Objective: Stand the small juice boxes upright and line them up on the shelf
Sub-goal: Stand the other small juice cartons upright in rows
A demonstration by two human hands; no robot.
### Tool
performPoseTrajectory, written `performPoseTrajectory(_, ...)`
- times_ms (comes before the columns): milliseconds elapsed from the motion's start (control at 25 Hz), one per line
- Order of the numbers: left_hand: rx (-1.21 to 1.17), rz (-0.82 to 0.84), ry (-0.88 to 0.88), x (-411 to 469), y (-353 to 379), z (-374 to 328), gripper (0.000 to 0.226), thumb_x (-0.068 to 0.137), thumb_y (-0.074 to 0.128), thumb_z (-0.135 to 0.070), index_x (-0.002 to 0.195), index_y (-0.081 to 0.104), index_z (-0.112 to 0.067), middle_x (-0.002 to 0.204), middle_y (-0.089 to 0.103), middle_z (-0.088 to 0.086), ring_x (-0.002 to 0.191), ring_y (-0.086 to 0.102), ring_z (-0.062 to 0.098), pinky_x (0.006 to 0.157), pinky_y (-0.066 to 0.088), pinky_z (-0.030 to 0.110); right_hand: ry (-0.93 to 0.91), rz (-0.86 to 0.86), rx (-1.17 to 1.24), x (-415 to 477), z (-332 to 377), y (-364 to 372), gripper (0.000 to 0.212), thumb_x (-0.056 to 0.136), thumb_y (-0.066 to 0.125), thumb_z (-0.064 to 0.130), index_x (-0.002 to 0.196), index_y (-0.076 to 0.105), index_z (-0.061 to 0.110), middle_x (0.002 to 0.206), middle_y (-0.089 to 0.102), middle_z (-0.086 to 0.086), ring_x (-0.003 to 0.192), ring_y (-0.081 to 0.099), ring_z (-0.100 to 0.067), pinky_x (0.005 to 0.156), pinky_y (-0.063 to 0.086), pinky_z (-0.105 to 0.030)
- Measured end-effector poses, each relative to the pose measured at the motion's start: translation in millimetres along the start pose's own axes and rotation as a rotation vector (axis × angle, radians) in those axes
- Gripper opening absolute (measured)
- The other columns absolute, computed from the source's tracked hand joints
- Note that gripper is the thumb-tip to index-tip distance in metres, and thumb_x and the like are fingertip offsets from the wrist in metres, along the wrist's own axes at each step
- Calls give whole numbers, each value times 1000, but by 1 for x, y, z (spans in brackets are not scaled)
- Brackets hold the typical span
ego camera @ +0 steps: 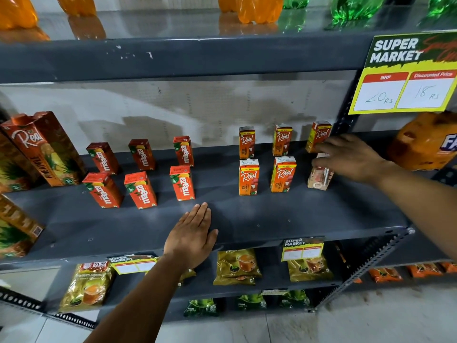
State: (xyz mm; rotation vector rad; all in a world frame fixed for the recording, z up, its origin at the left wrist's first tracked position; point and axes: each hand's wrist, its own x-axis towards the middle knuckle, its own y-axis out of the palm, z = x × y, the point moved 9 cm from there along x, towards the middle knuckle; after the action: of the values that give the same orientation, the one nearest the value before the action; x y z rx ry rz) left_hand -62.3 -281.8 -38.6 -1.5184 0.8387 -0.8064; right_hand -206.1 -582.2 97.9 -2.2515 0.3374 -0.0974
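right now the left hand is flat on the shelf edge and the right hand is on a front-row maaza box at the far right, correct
Not quite. The head view shows the left hand flat on the shelf edge, but the right hand is on a front-row Real box at the far right. The Maaza boxes stand untouched further left.

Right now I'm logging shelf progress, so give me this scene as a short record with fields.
shelf: dark grey middle shelf
Maaza boxes: six upright, two rows of three
Real boxes: five upright with fronts showing
last box: front right, upright, back side facing out
right hand: on last box, fingers over its top
left hand: flat on shelf front, holding nothing
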Motion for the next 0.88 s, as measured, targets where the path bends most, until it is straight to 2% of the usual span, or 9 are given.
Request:
performPoseTrajectory(160, 5, 8, -1, 1, 1, 0, 86, 83, -6, -58, 152, 10, -9, 163, 5, 6, 149, 1, 20, 120, 2, 33, -162, 24, -87, 3, 10, -1, 53, 90, 55, 23, 138, 38, 39, 155, 30, -1, 140, 28, -26, 106, 28, -38)
performPoseTrajectory(280, 13, 9, -3, 0, 2, 1, 86, 83, -7, -58, 152, 9, -10, 163, 5, 6, 149, 1, 19, 120, 3, 34, -213, 36, -59, 2, 0, 1, 62, 94, 49, 18, 148, 25, 37, 159, 22, 0, 143, 24, -26, 109, 30, -40)
performPoseTrajectory(360, 11, 5, 0, 0, 2, 2, 85, 84, -5, -58, 152, 11, -9, 163, 6, 7, 149, 2, 20, 120, 4, 34, -237, 110, -85, 0, -5, 4, 63, 95, 46, 19, 150, 19, 35, 161, 15, 4, 144, 21, -24, 109, 31, -40)
performPoseTrajectory(480, -3, -12, 10, 1, 2, 1, 83, 86, -1, -57, 151, 15, -8, 162, 11, 8, 149, 7, 22, 119, 5, 35, -278, 32, 33, 3, -8, -7, 61, 88, 60, 33, 145, 39, 27, 151, 41, 0, 134, 39, -28, 100, 41, -43)
performPoseTrajectory(600, -10, -5, 12, 0, 2, 1, 83, 86, -1, -57, 151, 15, -8, 162, 10, 8, 149, 6, 22, 119, 4, 35, -151, 165, 68, 7, -17, 3, 65, 87, 48, 57, 144, 36, 28, 144, 49, 2, 129, 45, -23, 99, 41, -38)
performPoseTrajectory(680, -8, 2, 7, 0, 2, 1, 84, 85, -3, -58, 151, 13, -9, 162, 8, 7, 149, 4, 21, 119, 3, 34, -20, 190, 83, 9, -18, 7, 62, 87, 37, 66, 136, 44, 28, 132, 59, -1, 119, 55, -25, 91, 45, -37)
performPoseTrajectory(760, -2, 10, 1, 0, 2, 1, 85, 84, -5, -58, 152, 11, -9, 163, 6, 7, 149, 2, 20, 120, 3, 34, 110, 161, 171, 14, -19, 5, 58, 88, 32, 67, 111, 58, 21, 119, 64, -5, 110, 60, -27, 83, 46, -36)
performPoseTrajectory(880, 6, 13, 0, 1, 2, 1, 86, 82, -8, -58, 152, 9, -10, 163, 4, 6, 149, 1, 20, 119, 1, 33, 283, 221, 266, 14, -18, 8, 56, 89, 28, 68, 75, 51, 19, 109, 66, -8, 103, 61, -28, 85, 49, -39)
